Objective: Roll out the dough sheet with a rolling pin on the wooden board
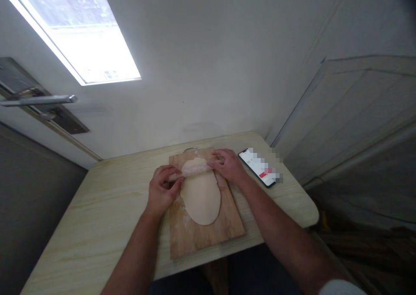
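Observation:
A flat, oval sheet of pale dough [202, 199] lies on a wooden cutting board [208, 239]. Across the far part of the dough rests a light, flour-dusted rolling pin [196, 170]. Its left end is in my left hand [164, 189], with the thumb on the near side and the fingers curled over the far side. My right hand [228, 164] is closed round the other end, near the board's far right edge. Both hands partly hide the pin's ends.
A smartphone [256, 167] with a lit screen lies right of the board on the pale wood-grain table [120, 199]. Behind the table stands a white door [201, 78] with a metal handle [39, 100] and a bright window pane [94, 48]. The table's rounded corner is at right.

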`<state>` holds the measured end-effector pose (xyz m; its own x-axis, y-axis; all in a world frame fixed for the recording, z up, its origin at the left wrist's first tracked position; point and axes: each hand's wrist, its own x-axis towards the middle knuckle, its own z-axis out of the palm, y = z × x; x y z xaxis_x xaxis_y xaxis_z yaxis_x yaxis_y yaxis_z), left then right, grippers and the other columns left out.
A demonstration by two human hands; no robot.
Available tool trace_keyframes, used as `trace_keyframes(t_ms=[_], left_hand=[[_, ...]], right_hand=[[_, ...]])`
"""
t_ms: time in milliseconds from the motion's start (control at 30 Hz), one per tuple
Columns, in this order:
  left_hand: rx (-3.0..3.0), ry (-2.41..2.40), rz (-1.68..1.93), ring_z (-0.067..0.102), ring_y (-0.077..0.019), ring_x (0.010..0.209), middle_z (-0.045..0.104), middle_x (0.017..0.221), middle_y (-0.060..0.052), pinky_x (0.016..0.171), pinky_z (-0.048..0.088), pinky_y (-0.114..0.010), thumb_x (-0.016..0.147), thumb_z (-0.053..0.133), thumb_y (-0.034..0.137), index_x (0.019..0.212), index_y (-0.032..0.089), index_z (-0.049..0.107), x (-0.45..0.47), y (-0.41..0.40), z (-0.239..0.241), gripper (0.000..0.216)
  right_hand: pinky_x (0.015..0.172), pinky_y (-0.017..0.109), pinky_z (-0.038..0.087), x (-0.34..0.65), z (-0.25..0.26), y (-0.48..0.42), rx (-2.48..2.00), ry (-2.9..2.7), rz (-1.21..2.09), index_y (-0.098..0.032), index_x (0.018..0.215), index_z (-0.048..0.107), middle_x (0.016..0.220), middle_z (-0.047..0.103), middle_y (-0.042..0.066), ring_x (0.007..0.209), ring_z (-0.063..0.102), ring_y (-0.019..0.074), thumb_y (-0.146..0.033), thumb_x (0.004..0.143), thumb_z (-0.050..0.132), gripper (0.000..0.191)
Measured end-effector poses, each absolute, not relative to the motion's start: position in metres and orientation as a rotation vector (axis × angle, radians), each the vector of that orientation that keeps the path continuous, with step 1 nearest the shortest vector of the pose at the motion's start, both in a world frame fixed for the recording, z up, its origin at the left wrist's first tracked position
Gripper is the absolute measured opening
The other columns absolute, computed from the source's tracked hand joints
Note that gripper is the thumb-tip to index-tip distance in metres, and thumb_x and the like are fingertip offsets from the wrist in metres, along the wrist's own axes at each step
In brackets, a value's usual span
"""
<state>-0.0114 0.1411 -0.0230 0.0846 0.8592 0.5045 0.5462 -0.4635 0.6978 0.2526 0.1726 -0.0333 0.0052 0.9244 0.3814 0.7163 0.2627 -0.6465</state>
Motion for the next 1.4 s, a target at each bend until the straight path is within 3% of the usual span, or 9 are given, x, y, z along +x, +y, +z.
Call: trace_keyframes(t_ms=[200, 367, 567, 733, 933, 1267, 1400], left_hand=[[1.982, 1.496, 1.284, 0.063, -0.022, 0.101, 0.067, 0.099, -0.005, 0.097, 0.052, -0.04, 0.079, 0.067, 0.038, 0.085, 0.025, 0.07, -0.009, 0.144, -0.025, 0.014], [1.927, 1.568, 1.271, 0.062, -0.0227, 0.104, 0.068, 0.101, -0.005, 0.099, 0.051, -0.041, 0.081, 0.067, 0.045, 0.088, 0.026, 0.073, -0.01, 0.149, -0.028, 0.022], [1.87, 1.614, 1.188, 0.062, -0.0232, 0.101, 0.067, 0.1, -0.006, 0.092, 0.053, -0.04, 0.081, 0.066, 0.049, 0.089, 0.025, 0.076, -0.011, 0.159, -0.025, 0.027], [1.826, 1.633, 1.098, 0.063, -0.0231, 0.091, 0.067, 0.094, -0.007, 0.085, 0.053, -0.04, 0.079, 0.066, 0.052, 0.086, 0.023, 0.078, -0.014, 0.167, -0.023, 0.031], [1.887, 1.718, 1.002, 0.063, -0.0243, 0.099, 0.068, 0.099, -0.007, 0.097, 0.05, -0.042, 0.082, 0.06, 0.052, 0.084, 0.023, 0.08, -0.017, 0.186, -0.024, 0.035], [1.856, 1.845, 1.125, 0.06, -0.0269, 0.112, 0.07, 0.109, -0.009, 0.105, 0.047, -0.043, 0.087, 0.056, 0.049, 0.098, 0.023, 0.079, -0.007, 0.203, -0.03, 0.036], [1.849, 1.865, 1.12, 0.061, -0.0268, 0.11, 0.071, 0.107, -0.009, 0.103, 0.048, -0.044, 0.087, 0.055, 0.052, 0.095, 0.023, 0.078, -0.006, 0.202, -0.029, 0.038]], right_hand=[[0.104, 0.037, 0.047, 0.257, -0.024, 0.168, -1.385, -1.813, 0.455, -0.025, 0.104, 0.076, 0.12, 0.071, 0.006, 0.117, 0.062, 0.0215, -0.036, 0.074, 0.085, 0.033], [0.101, 0.036, 0.047, 0.259, -0.027, 0.171, -1.418, -1.867, 0.443, -0.026, 0.096, 0.078, 0.109, 0.073, 0.003, 0.109, 0.064, 0.0208, -0.034, 0.072, 0.086, 0.027], [0.108, 0.038, 0.042, 0.255, -0.036, 0.174, -1.487, -1.831, 0.386, -0.027, 0.111, 0.075, 0.124, 0.069, 0.006, 0.12, 0.06, 0.0214, -0.039, 0.078, 0.082, 0.037], [0.107, 0.038, 0.043, 0.249, -0.041, 0.174, -1.465, -1.71, 0.362, -0.024, 0.119, 0.069, 0.122, 0.07, 0.005, 0.117, 0.061, 0.0207, -0.042, 0.083, 0.076, 0.04], [0.105, 0.036, 0.043, 0.245, -0.045, 0.182, -1.524, -1.687, 0.307, -0.023, 0.105, 0.073, 0.114, 0.072, 0.006, 0.112, 0.062, 0.0205, -0.042, 0.085, 0.074, 0.028], [0.108, 0.036, 0.041, 0.239, -0.043, 0.186, -1.572, -1.663, 0.245, -0.022, 0.125, 0.067, 0.127, 0.069, 0.007, 0.119, 0.06, 0.0211, -0.046, 0.096, 0.058, 0.038], [0.104, 0.036, 0.043, 0.241, -0.042, 0.187, -1.565, -1.618, 0.27, -0.022, 0.109, 0.07, 0.113, 0.073, 0.007, 0.11, 0.063, 0.0214, -0.044, 0.095, 0.058, 0.029]])
